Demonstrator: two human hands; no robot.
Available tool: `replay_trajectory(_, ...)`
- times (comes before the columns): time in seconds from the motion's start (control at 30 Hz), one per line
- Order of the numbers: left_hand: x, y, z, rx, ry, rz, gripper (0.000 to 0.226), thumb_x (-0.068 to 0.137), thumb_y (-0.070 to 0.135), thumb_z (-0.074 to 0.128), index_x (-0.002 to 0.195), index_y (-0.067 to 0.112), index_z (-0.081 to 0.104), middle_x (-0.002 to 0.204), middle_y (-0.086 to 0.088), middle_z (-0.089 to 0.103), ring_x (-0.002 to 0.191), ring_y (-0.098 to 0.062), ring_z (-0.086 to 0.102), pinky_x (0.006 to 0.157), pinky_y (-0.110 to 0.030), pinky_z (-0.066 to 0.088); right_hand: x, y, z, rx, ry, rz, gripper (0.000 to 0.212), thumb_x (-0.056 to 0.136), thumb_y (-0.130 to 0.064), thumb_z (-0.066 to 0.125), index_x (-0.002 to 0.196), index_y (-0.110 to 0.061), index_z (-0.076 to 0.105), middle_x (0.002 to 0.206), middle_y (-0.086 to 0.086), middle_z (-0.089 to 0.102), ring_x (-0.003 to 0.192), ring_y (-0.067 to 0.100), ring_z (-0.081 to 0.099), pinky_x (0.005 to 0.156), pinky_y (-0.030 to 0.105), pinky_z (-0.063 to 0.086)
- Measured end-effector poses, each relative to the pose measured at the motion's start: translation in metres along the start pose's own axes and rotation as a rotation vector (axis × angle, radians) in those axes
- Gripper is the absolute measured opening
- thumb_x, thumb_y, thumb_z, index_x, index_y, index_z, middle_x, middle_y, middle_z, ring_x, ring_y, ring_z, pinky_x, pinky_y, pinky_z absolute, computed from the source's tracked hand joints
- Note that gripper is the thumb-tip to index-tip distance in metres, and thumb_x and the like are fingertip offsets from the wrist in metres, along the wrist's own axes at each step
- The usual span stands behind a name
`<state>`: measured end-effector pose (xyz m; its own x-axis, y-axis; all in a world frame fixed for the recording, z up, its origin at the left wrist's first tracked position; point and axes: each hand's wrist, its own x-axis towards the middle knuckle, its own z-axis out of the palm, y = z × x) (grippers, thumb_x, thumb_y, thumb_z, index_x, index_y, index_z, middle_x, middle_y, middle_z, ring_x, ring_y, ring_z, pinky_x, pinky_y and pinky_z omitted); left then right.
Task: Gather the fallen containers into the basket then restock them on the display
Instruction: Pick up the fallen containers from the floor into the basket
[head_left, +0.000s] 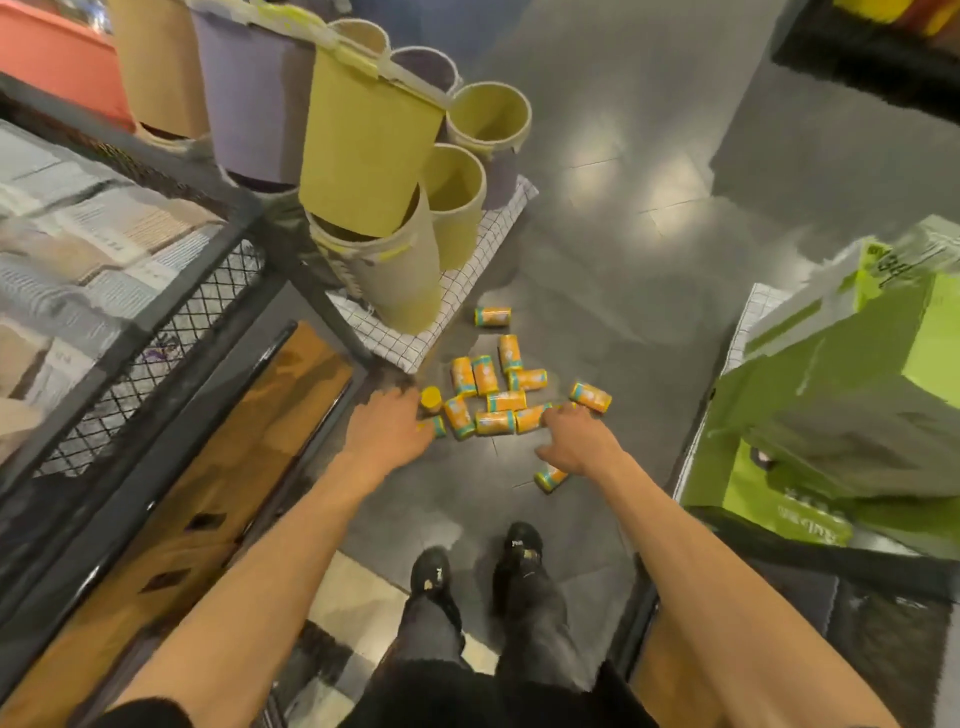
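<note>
Several small orange containers with teal bands (493, 395) lie scattered on the grey floor in front of me, one apart at the back (492, 316) and one near my right wrist (549, 478). One stands upright showing a yellow lid (430, 399). My left hand (389, 426) reaches down at the left edge of the pile, fingers spread over a container (438, 427). At the pile's right edge my right hand (574, 441) has its fingers touching a container (530, 418). Whether either hand grips one is hidden. No basket is visible.
A black metal mesh rack (156, 322) with packaged goods stands at left. Stacked yellow, beige and purple bins (374, 156) sit on a checked cloth behind the pile. Green cartons (841, 395) are at right. My black shoes (478, 566) stand just behind the hands.
</note>
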<state>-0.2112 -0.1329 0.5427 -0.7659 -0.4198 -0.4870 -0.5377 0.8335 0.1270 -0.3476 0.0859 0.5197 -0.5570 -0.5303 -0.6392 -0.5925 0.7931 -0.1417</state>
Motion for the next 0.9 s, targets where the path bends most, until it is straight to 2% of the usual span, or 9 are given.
replay_trajectory(0.17,0.042,0.004,0.020,-0.097,-0.024,-0.061,0.045,0.092,0.040,0.054,0.128,0.013,0.051,0.124,-0.015,0.055,0.118,-0.037,0.049,0.089,-0.043,0.044,0.060,0.014,-0.010,-0.050,-0.056,-0.057,0.046,0.094,-0.035,0.055,0.133,-0.011,0.049,0.135,0.015,0.048,0.124,0.035,0.047,0.095,0.043,0.046)
replay_trajectory(0.37,0.085,-0.020,0.071,-0.172,-0.059,-0.103,0.044,0.092,0.038,0.055,0.129,0.014,0.052,0.124,-0.017,0.057,0.117,-0.038,0.050,0.087,-0.044,0.046,0.135,0.014,0.015,-0.066,-0.110,-0.069,0.050,0.093,-0.035,0.057,0.136,-0.011,0.046,0.137,0.017,0.045,0.127,0.036,0.043,0.097,0.045,0.044)
replay_trajectory(0.53,0.152,-0.054,0.129,-0.160,-0.070,-0.116,0.046,0.091,0.040,0.057,0.127,0.011,0.054,0.126,-0.017,0.055,0.119,-0.038,0.048,0.088,-0.045,0.045,0.217,0.006,0.070,-0.105,-0.104,-0.098,0.052,0.091,-0.037,0.059,0.136,-0.013,0.048,0.137,0.015,0.048,0.125,0.036,0.046,0.097,0.047,0.047)
replay_trajectory(0.7,0.235,-0.079,0.201,-0.176,-0.055,-0.100,0.049,0.090,0.040,0.058,0.130,0.013,0.051,0.130,-0.017,0.052,0.123,-0.036,0.046,0.097,-0.044,0.040,0.304,0.007,0.140,-0.116,-0.082,-0.087,0.051,0.093,-0.038,0.057,0.135,-0.011,0.047,0.136,0.015,0.047,0.127,0.035,0.043,0.095,0.045,0.044)
replay_trajectory(0.9,0.324,-0.101,0.307,-0.201,-0.051,-0.115,0.053,0.089,0.041,0.059,0.136,0.019,0.047,0.134,-0.015,0.051,0.127,-0.034,0.045,0.100,-0.044,0.040,0.407,0.015,0.230,-0.130,-0.058,-0.095,0.051,0.093,-0.035,0.059,0.136,-0.011,0.046,0.136,0.015,0.046,0.128,0.036,0.043,0.098,0.045,0.043)
